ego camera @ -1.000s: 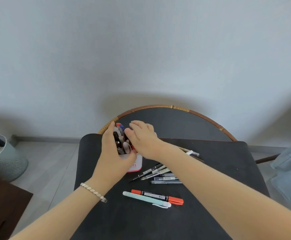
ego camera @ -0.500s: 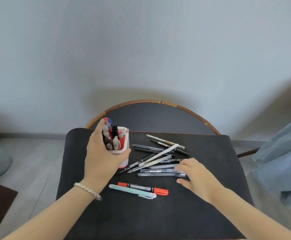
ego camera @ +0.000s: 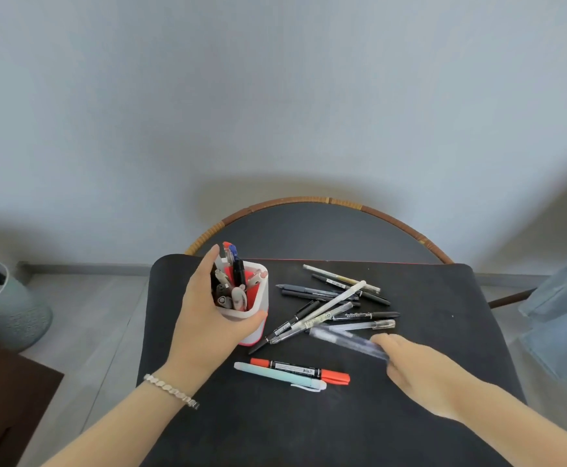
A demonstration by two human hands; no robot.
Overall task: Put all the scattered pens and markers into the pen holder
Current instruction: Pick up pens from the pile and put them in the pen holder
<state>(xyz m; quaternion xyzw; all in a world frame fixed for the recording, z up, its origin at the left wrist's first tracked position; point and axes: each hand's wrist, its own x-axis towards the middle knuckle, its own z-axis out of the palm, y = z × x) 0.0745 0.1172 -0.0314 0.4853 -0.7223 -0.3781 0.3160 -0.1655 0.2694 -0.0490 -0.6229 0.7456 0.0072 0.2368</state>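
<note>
A white and red pen holder stands at the left of the black table, with several pens upright inside. My left hand wraps around it. My right hand grips a clear pen by its right end, and the pen is lifted slightly and blurred. A pile of black, white and clear pens lies right of the holder. In front of the holder lie an orange-capped marker and a pale teal pen, side by side.
A round dark table with a rattan rim stands behind against the wall. A grey bin sits on the floor at left, a brown piece of furniture below it. Blue denim cloth hangs at right.
My right hand left the holder, came down to the pile at right and took hold of a clear pen, which now rises off the table. My left hand stays on the holder.
</note>
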